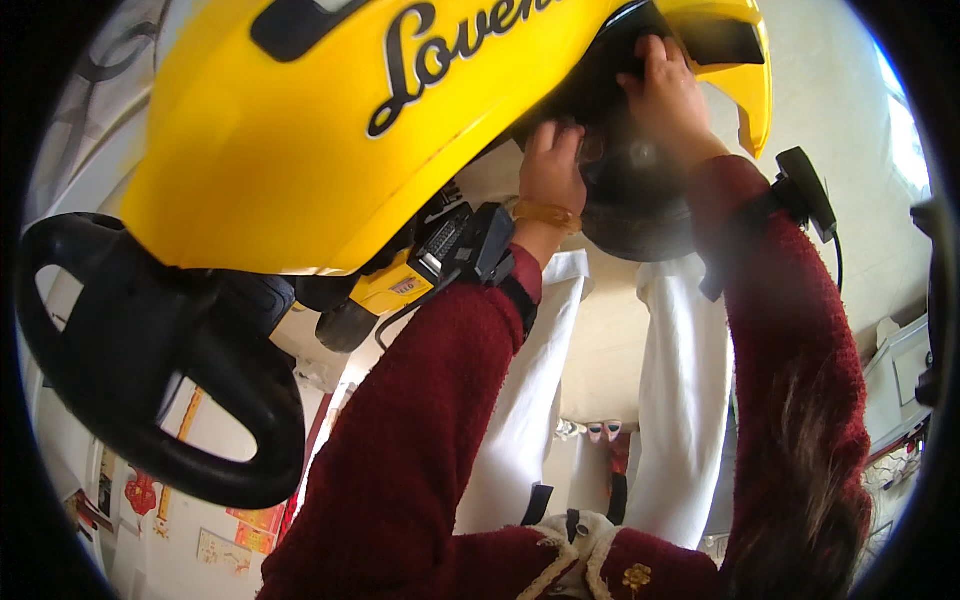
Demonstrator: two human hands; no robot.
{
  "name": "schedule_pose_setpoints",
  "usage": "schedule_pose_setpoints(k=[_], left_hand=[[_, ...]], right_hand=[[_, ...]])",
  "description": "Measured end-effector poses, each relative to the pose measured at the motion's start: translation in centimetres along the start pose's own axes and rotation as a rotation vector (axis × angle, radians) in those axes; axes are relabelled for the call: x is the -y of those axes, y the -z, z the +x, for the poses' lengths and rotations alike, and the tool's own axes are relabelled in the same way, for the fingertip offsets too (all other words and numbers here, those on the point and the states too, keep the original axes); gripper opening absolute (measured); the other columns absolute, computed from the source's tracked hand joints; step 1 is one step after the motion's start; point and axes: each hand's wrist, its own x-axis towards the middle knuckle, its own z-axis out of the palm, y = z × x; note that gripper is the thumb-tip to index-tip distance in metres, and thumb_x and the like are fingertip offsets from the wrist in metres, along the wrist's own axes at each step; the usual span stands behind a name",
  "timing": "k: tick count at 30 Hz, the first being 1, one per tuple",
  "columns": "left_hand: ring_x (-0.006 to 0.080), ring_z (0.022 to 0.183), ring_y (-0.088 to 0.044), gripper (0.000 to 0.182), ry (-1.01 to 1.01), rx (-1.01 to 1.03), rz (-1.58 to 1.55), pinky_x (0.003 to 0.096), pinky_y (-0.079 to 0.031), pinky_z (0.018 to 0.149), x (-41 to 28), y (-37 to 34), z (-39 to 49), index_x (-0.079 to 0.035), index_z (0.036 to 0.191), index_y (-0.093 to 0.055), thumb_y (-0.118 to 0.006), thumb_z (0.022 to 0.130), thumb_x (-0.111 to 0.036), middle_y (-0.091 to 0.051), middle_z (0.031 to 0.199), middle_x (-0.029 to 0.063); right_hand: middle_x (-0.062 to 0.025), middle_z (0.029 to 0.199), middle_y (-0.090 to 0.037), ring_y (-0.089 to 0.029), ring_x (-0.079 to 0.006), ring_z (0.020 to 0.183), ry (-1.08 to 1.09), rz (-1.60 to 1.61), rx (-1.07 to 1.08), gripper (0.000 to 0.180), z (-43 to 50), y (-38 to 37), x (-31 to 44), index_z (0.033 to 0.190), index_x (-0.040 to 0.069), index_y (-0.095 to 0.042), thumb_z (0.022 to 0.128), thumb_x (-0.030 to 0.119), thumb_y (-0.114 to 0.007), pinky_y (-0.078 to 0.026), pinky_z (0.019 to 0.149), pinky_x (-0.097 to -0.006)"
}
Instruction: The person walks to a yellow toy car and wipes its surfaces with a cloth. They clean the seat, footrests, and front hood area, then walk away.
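A black plastic wheel point(637, 225) sits under the edge of a yellow plastic ride-on toy vehicle body point(300, 165) with black lettering. My right hand point(671, 94) lies on the wheel's dark upper part, its thumb apart from its bent fingers. Lower and to the left, my left hand point(553, 169) is at the wheel's near side with curled fingers. Dark shadow and blur hide both sets of fingertips, so the grip is unclear. Beside the right hand is a yellow fender point(754, 112) with a black panel.
A black steering wheel point(165, 360) stands out at the left. Below the body is a small yellow and black device point(401, 281), with a dark roller-like part point(346, 326) by it. My white-trousered legs point(679, 390) straddle the pale floor point(607, 352). Black devices are strapped to both forearms.
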Motion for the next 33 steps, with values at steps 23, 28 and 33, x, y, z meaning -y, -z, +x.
schedule_pose_setpoints(k=[23,28,33], left_hand=[[0.0469,0.143,-0.016,0.084,-0.104,0.376,0.252,0.0595,-0.018,0.114,-1.8,0.5,1.8,-0.012,0.151,-0.027,-0.07,0.08,-0.025,-0.005,0.159,0.0229],[0.0454,0.143,-0.018,0.086,-0.115,0.483,0.37,0.0592,-0.018,0.114,-1.9,1.4,1.9,-0.014,0.15,-0.028,-0.071,0.078,-0.025,-0.007,0.159,0.0226],[0.0439,0.143,-0.019,0.089,-0.129,0.455,0.381,0.0593,-0.019,0.113,-1.9,1.4,2.0,-0.015,0.151,-0.027,-0.073,0.075,-0.026,-0.009,0.158,0.0234]], right_hand=[[-0.0058,0.122,-0.062,-0.055,-0.0321,0.107,0.205,-0.143,-0.223,0.035,-1.5,0.0,-0.3,0.11,0.015,-0.069,0.079,0.003,-0.058,-0.047,0.093,-0.0364],[-0.0074,0.115,-0.064,-0.057,-0.0316,0.101,0.22,-0.012,0.084,0.034,-4.1,1.1,0.8,0.107,0.016,-0.07,0.077,0.004,-0.061,-0.049,0.089,-0.0367],[-0.01,0.116,-0.064,-0.059,-0.0329,0.099,0.114,0.163,-0.245,0.041,-1.0,1.9,1.5,0.115,0.016,-0.066,0.076,0.002,-0.063,-0.049,0.09,-0.0377]])
